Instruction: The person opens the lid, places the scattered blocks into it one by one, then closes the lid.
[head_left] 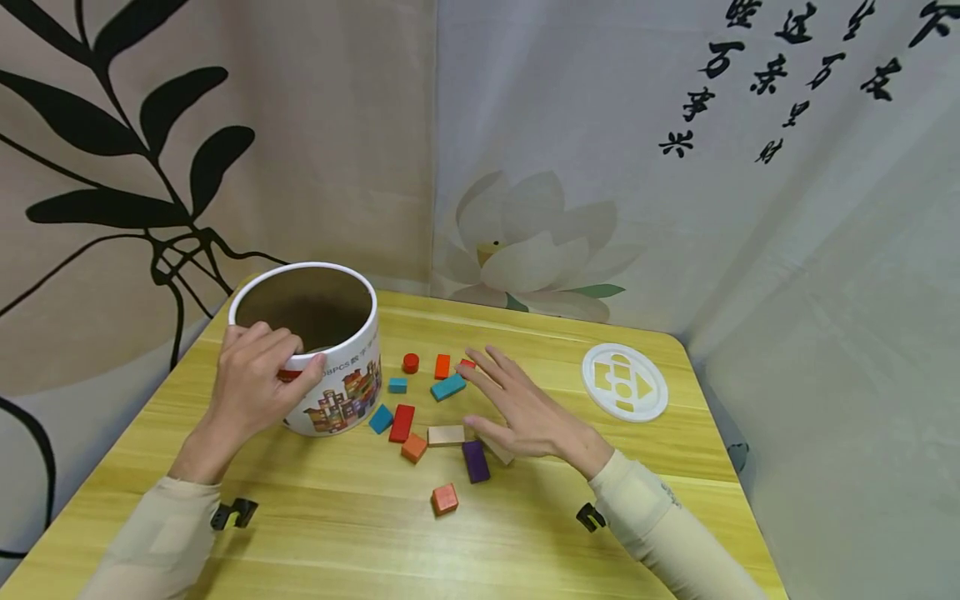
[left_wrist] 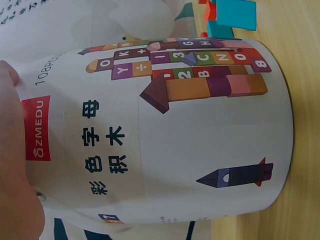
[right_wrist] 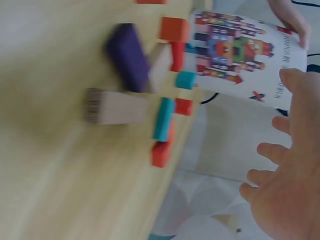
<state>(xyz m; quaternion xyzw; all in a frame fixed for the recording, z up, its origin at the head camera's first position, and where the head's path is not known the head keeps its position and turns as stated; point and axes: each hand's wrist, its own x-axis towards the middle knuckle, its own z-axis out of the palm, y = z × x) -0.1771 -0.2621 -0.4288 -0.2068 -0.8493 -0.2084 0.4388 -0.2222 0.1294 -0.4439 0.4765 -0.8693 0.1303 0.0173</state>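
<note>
In the head view a white block bucket (head_left: 341, 396), printed with coloured building blocks, stands upright on the table at left. My left hand (head_left: 258, 375) grips its near rim, thumb outside and fingers over the edge. My right hand (head_left: 525, 408) is spread with straight fingers over the right side of the scattered blocks, holding nothing. Under and beside it lie a purple block (head_left: 476, 462), a plain wooden block (head_left: 446, 436) and a blue block (head_left: 448, 387); the hand partly hides another plain block. The bucket's inner bottom is hidden.
A white round lid (head_left: 657, 387) with shape cutouts lies at the table's back right. Between bucket and right hand are a red block (head_left: 402, 423), an orange cube (head_left: 414, 448) and a red cylinder (head_left: 411, 362). A pinkish cube (head_left: 445, 499) lies nearer. Curtains hang behind the table (head_left: 360, 533).
</note>
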